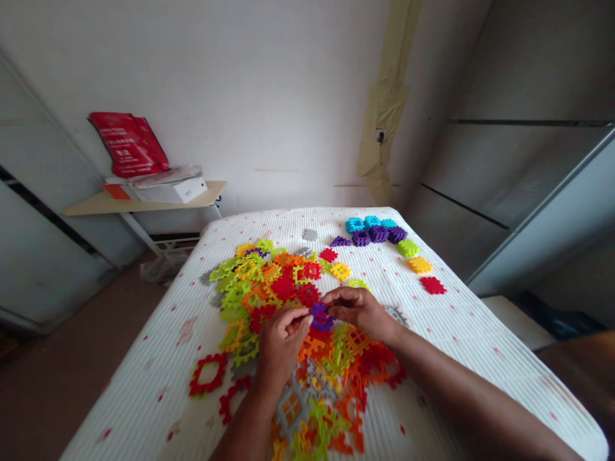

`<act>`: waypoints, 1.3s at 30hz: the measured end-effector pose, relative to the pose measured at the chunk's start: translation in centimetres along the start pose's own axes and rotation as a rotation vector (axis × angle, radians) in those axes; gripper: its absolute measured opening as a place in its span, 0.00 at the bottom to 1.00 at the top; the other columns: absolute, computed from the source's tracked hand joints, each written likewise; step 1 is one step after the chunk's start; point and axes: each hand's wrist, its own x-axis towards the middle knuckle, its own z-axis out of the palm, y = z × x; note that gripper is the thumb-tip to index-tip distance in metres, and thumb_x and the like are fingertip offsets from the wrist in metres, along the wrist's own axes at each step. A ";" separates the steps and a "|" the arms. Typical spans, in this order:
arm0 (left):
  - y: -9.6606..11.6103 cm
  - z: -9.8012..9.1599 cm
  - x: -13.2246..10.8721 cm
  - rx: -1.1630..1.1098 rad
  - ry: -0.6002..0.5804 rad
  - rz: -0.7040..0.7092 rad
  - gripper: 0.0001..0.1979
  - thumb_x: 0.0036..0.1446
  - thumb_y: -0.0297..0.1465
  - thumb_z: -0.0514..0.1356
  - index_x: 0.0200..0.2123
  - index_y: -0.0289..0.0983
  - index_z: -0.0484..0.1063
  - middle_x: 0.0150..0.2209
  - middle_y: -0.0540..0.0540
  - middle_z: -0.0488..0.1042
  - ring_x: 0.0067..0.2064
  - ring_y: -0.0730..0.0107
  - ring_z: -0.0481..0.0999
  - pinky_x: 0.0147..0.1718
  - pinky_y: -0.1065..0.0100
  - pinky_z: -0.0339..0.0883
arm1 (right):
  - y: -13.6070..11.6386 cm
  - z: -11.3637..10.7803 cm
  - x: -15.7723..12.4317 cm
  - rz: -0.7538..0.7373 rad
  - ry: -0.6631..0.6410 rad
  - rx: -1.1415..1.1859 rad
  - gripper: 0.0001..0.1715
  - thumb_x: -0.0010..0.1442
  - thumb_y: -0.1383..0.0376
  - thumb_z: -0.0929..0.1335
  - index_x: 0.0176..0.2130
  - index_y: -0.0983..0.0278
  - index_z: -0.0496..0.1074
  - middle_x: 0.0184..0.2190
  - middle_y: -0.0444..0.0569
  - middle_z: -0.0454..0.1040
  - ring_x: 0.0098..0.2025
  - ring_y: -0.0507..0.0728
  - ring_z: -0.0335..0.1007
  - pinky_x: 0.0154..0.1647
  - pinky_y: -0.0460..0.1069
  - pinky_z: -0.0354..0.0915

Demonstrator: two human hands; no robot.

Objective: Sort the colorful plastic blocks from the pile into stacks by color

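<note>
Between my two hands is a purple interlocking tile (pixel 321 317) with notched edges and window-like openings. My left hand (pixel 284 328) pinches its left edge with thumb and index finger. At its right edge, my right hand (pixel 358 310) has its fingers closed on the same tile. Beneath and around both hands spreads a loose pile of similar tiles in red, orange, yellow, lime green and grey. A red square frame tile (pixel 195 383) lies left of the pile, and a yellow tile (pixel 340 271) sits just beyond my right hand.
At the far right of the white quilted surface (pixel 480 365) stand stacks of blue tiles (pixel 354 225) and purple tiles (pixel 378 234). Single lime (pixel 408 248), orange-yellow (pixel 419 265) and red (pixel 433 285) tiles lie nearer. A side table (pixel 214 191) holds a white box (pixel 180 191) and red bag (pixel 132 144).
</note>
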 end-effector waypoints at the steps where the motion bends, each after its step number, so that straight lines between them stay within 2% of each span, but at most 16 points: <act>1: 0.0 0.0 0.0 -0.013 -0.001 -0.020 0.10 0.50 0.35 0.60 0.32 0.36 0.76 0.29 0.46 0.77 0.29 0.69 0.73 0.30 0.69 0.67 | 0.2 0.0 0.0 -0.011 0.006 -0.012 0.17 0.50 0.56 0.72 0.37 0.64 0.73 0.30 0.44 0.73 0.30 0.50 0.67 0.34 0.47 0.64; 5: -0.1 0.2 0.0 -0.114 -0.028 -0.140 0.10 0.46 0.36 0.62 0.28 0.35 0.76 0.26 0.48 0.76 0.27 0.70 0.72 0.28 0.70 0.66 | 0.7 -0.1 0.0 -0.068 0.048 -0.081 0.16 0.53 0.55 0.70 0.38 0.64 0.72 0.29 0.44 0.72 0.30 0.50 0.67 0.34 0.47 0.64; 7: -0.3 0.2 0.0 -0.188 -0.032 -0.223 0.11 0.44 0.38 0.63 0.28 0.35 0.75 0.24 0.49 0.75 0.27 0.70 0.72 0.28 0.71 0.66 | 0.6 -0.1 -0.1 -0.142 0.084 -0.206 0.15 0.55 0.57 0.68 0.40 0.63 0.71 0.30 0.45 0.72 0.30 0.51 0.68 0.33 0.47 0.65; 10: -0.2 0.1 0.0 -0.278 0.002 -0.325 0.15 0.42 0.40 0.64 0.28 0.34 0.74 0.24 0.49 0.74 0.27 0.70 0.71 0.28 0.71 0.66 | -0.3 0.1 -0.5 -0.369 0.150 -0.564 0.17 0.58 0.60 0.66 0.47 0.62 0.68 0.42 0.52 0.72 0.40 0.55 0.68 0.41 0.51 0.65; 12: 0.0 0.0 0.0 -0.311 0.023 -0.366 0.16 0.42 0.41 0.64 0.29 0.33 0.73 0.24 0.49 0.74 0.27 0.70 0.72 0.29 0.71 0.66 | -0.9 0.4 -0.8 -0.513 0.144 -0.828 0.21 0.58 0.61 0.66 0.51 0.62 0.66 0.50 0.56 0.69 0.48 0.59 0.64 0.48 0.55 0.61; 14: 0.2 -0.2 0.1 -0.333 0.026 -0.389 0.16 0.42 0.41 0.65 0.30 0.33 0.73 0.25 0.49 0.75 0.28 0.70 0.72 0.30 0.71 0.66 | -1.4 1.0 -1.0 -0.577 0.113 -1.046 0.25 0.59 0.60 0.66 0.54 0.63 0.64 0.52 0.58 0.67 0.50 0.62 0.62 0.50 0.58 0.59; 17: 0.2 -0.4 0.1 -0.361 0.010 -0.400 0.16 0.42 0.41 0.65 0.30 0.34 0.73 0.26 0.48 0.75 0.29 0.69 0.73 0.31 0.71 0.67 | -1.3 2.1 -0.8 -0.587 0.093 -1.252 0.28 0.59 0.58 0.65 0.56 0.65 0.62 0.51 0.59 0.68 0.47 0.63 0.63 0.48 0.59 0.59; 20: -0.1 -0.4 0.2 -0.383 0.005 -0.419 0.17 0.40 0.42 0.65 0.29 0.34 0.73 0.26 0.49 0.75 0.30 0.68 0.73 0.31 0.71 0.67 | -0.6 3.0 -0.4 -0.571 0.112 -1.323 0.24 0.60 0.62 0.63 0.56 0.66 0.63 0.49 0.58 0.70 0.45 0.62 0.63 0.46 0.57 0.61; 23: -0.3 -0.4 0.3 -0.362 -0.011 -0.423 0.19 0.39 0.43 0.65 0.29 0.34 0.73 0.26 0.48 0.76 0.30 0.68 0.73 0.31 0.71 0.68 | -0.4 3.5 -0.2 -0.533 0.133 -1.283 0.26 0.58 0.65 0.64 0.56 0.66 0.62 0.48 0.57 0.69 0.45 0.61 0.63 0.45 0.55 0.62; 27: 0.1 -0.5 0.4 -0.281 0.005 -0.399 0.21 0.40 0.46 0.64 0.31 0.34 0.74 0.28 0.46 0.77 0.32 0.65 0.75 0.33 0.70 0.69 | -1.2 2.7 0.0 -0.507 0.115 -1.194 0.29 0.54 0.66 0.66 0.56 0.65 0.62 0.49 0.55 0.69 0.47 0.60 0.63 0.48 0.54 0.62; 30: 0.4 -0.8 0.4 -0.268 0.077 -0.408 0.24 0.37 0.48 0.64 0.31 0.34 0.74 0.28 0.45 0.77 0.33 0.62 0.76 0.34 0.68 0.71 | -2.2 -0.6 1.0 -0.493 0.173 -1.167 0.30 0.51 0.68 0.68 0.54 0.65 0.64 0.50 0.54 0.69 0.49 0.60 0.63 0.49 0.54 0.62; 33: 0.5 -1.1 0.5 -0.252 0.106 -0.414 0.23 0.37 0.48 0.64 0.31 0.35 0.75 0.28 0.45 0.77 0.33 0.60 0.76 0.35 0.66 0.71 | -2.9 -6.7 2.9 -0.436 0.330 -1.228 0.29 0.47 0.72 0.67 0.50 0.65 0.67 0.48 0.53 0.71 0.49 0.59 0.64 0.52 0.53 0.60; 36: 0.5 -1.2 0.5 -0.233 0.111 -0.416 0.22 0.37 0.47 0.64 0.31 0.35 0.75 0.29 0.45 0.78 0.34 0.59 0.76 0.35 0.66 0.72 | -3.3 -13.9 5.3 -0.237 0.470 -1.408 0.27 0.46 0.73 0.67 0.48 0.66 0.69 0.46 0.54 0.73 0.48 0.60 0.65 0.53 0.54 0.58; 39: 0.7 -1.2 0.6 -0.225 0.109 -0.425 0.22 0.35 0.47 0.64 0.29 0.36 0.75 0.28 0.45 0.78 0.33 0.60 0.76 0.35 0.67 0.72 | -3.4 -19.4 7.5 0.038 0.470 -1.536 0.23 0.49 0.69 0.68 0.47 0.65 0.71 0.44 0.52 0.74 0.47 0.59 0.67 0.50 0.50 0.60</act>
